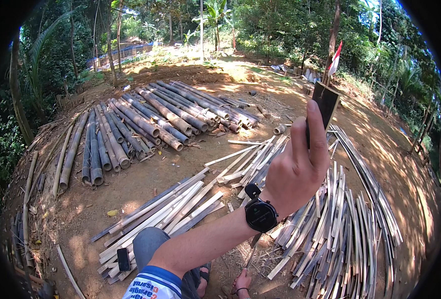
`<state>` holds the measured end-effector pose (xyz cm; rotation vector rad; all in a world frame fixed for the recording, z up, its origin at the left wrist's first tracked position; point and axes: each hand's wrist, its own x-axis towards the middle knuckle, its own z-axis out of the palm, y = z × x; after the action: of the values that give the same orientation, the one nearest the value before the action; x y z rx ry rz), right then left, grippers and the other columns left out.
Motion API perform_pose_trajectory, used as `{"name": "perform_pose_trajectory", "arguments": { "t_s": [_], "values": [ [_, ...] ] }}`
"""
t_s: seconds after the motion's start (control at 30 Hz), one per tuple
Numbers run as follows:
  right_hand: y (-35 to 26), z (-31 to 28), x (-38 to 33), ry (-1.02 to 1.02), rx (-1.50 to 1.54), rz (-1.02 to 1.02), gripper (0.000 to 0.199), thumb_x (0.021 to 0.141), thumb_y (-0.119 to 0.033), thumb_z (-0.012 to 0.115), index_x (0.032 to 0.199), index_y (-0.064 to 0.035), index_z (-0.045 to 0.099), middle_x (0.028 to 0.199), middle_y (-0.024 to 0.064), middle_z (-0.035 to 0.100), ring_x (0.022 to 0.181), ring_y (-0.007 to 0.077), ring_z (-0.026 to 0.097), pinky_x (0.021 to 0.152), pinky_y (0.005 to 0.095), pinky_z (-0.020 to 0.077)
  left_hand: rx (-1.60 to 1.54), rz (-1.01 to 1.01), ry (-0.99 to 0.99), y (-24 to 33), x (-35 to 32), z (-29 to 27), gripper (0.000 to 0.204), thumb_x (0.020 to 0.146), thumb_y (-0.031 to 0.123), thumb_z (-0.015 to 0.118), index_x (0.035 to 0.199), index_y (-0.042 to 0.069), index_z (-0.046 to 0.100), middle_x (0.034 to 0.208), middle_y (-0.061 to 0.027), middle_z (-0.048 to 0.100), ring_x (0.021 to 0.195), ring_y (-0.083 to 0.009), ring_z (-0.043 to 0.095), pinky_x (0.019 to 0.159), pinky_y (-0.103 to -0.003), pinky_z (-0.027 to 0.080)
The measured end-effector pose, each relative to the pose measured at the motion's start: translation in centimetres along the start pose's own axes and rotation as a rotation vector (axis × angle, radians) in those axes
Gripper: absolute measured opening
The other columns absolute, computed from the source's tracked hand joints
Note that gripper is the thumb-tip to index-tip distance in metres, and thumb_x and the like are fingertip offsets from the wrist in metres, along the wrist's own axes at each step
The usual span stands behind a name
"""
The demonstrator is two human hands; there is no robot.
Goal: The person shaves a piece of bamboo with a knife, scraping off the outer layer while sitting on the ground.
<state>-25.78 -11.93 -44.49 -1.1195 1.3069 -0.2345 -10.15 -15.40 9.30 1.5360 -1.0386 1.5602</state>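
My left hand (pixel 297 167), with a black watch (pixel 261 216) on its wrist, is raised toward the right of the view. Its fingers are closed on a split bamboo piece (pixel 326 102), flat and dark on one face with a pale cut edge. Down at the lower edge my right hand (pixel 242 282), wearing a thin dark wristband, grips a knife (pixel 251 253) by its handle. The narrow blade points up and away, its far end partly behind my left wrist. Below the raised hand lies a wide spread of split bamboo strips (pixel 337 219).
Whole bamboo poles (pixel 135 117) lie in rows farther off to the left. Another pile of pale strips (pixel 175 212) is by my knee (pixel 149 245), with a phone (pixel 124 259) on it. A red-and-white flag (pixel 335 61) stands near a trunk. Trees ring the dirt ground.
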Motion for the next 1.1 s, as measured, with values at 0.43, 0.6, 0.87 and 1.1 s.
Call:
{"name": "perform_pose_trajectory", "arguments": {
  "t_s": [0.43,0.6,0.87,1.1],
  "values": [
    [-0.5,0.4,-1.1,-0.023,0.019,0.036,0.064,0.092,-0.053,0.043,0.056,-0.0007,0.049,0.044,0.0081,0.047,0.035,0.0216,0.05,0.034,0.0344,0.0408,-0.032,-0.026,-0.028,-0.5,-0.1,-0.7,0.085,0.075,0.015,0.067,0.136,-0.017,0.017,0.121,-0.0355,0.045,0.065,-0.0284,0.063,0.039,-0.03,0.049],
    [0.0,0.4,-0.2,-0.029,-0.042,-0.033,0.061,0.092,-0.054,0.042,0.059,-0.0034,0.047,0.045,0.0063,0.045,0.035,0.0195,0.048,0.035,0.0344,0.0401,-0.141,-0.159,-0.002,-1.5,0.0,-1.4,0.084,0.078,0.007,0.063,0.14,-0.011,0.008,0.112,-0.0249,0.05,0.068,-0.0305,0.064,0.046,-0.034,0.052],
    [0.7,0.9,-0.3,0.034,-0.217,-0.133,0.062,0.091,-0.051,0.044,0.073,0.0062,0.059,0.061,0.0231,0.059,0.063,0.0374,0.062,0.061,0.0471,0.0474,-0.131,-0.47,0.092,-13.6,-4.7,-5.3,0.063,0.094,0.022,0.051,0.14,-0.001,0.015,0.097,-0.0123,0.052,0.051,-0.0127,0.05,0.045,-0.026,0.043],
    [-3.8,1.5,-4.7,0.016,-0.385,-0.335,0.055,0.091,-0.048,0.045,0.082,0.0041,0.06,0.074,0.0272,0.061,0.08,0.0439,0.061,0.07,0.0497,0.0452,-0.224,-0.848,0.219,-21.3,-9.2,-8.9,0.057,0.101,0.038,0.01,0.129,-0.001,0.041,0.091,-0.0109,0.061,0.046,-0.0106,0.046,0.039,-0.019,0.037]
  ]
}}
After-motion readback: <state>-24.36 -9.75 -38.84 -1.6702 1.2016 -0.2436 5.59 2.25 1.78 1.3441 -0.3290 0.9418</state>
